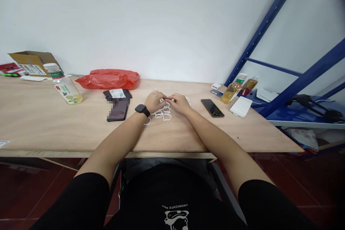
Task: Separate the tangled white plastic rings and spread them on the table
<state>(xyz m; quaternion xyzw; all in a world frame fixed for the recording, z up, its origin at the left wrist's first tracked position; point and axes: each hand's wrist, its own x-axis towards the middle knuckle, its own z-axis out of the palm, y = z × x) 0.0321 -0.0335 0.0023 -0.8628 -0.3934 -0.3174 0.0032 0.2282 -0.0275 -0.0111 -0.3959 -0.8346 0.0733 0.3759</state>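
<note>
My left hand (154, 102) and right hand (180, 103) meet at the fingertips, grip unclear, apparently working white plastic rings (159, 115) at their six o'clock, needing fine control next.

We wore a black T-shirt (151, 190), and its left sleeve (83, 192) and right sleeve (260, 196) were short, wide and also black. On the front there was a pale print (176, 218), a rounded drawing with black parts inside, which the lower edge of our view cut. Beside it ran one row of small pale letters (175, 207), which we could not read with certainty. Around our left wrist we had a black watch (142, 109), with a dark, nearly square face, rounded corners and a black strap.
</note>
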